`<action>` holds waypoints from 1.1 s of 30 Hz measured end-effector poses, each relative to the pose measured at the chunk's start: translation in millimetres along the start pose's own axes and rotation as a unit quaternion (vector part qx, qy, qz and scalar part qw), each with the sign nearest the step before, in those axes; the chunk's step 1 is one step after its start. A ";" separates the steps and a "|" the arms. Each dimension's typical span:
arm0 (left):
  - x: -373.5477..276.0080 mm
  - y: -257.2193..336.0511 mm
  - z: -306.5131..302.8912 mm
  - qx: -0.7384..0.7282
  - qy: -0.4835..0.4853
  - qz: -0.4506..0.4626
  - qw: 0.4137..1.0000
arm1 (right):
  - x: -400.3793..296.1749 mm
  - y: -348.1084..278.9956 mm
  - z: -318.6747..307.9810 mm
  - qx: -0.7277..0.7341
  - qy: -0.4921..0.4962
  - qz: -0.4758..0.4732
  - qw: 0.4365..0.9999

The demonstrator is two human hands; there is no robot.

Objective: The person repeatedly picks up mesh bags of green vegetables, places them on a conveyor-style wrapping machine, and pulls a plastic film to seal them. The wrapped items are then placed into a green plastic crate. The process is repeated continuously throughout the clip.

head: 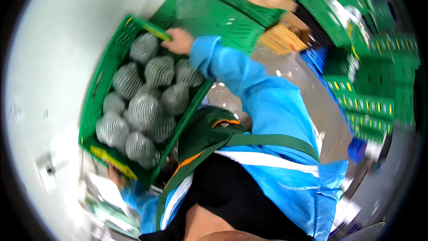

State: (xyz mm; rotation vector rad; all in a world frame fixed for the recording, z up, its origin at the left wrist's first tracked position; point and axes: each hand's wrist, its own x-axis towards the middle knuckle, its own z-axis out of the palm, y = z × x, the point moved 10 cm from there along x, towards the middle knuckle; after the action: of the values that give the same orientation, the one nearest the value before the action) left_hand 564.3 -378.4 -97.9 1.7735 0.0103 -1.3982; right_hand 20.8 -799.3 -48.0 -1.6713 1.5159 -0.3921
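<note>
A green plastic crate (90, 107) is held tilted in front of me, close to a pale wall. Inside lie several round, greenish-grey fruits in white foam nets (144, 111), perhaps melons. My right hand (179, 41) grips the crate's far end rim, beside a yellow strip. My left hand (117, 175) is at the near end, by a yellow label, with its fingers partly hidden under the rim. Both arms wear light blue sleeves, and a dark green apron hangs between the crate and my body.
More green crates (214, 16) stand beyond my right hand, near an open cardboard box (282, 38). Stacked green crates (372, 83) line the right side. Small white scraps lie on the brown floor (301, 70). A socket (48, 174) is on the wall (50, 57).
</note>
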 end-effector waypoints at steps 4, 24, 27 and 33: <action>-61.4 58.5 58.7 0.144 0.163 -0.014 0.976 | -73.4 28.9 -76.2 0.036 0.010 0.124 0.992; -304.1 168.9 81.3 0.257 -0.134 0.224 0.931 | -629.7 -106.5 -177.1 0.131 0.369 0.156 0.907; -432.8 152.4 57.4 0.255 -0.159 0.255 0.919 | -765.6 -122.6 -201.0 0.212 0.376 0.135 0.892; -605.0 111.0 107.6 0.268 -0.208 0.321 0.884 | -935.1 -78.8 -215.4 0.241 0.477 0.075 0.842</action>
State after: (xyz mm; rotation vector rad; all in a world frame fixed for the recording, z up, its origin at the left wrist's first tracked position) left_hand 307.0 -228.7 451.0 1.6097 -1.1903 -1.3002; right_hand -288.1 -12.7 413.3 -0.9348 1.9710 -1.5463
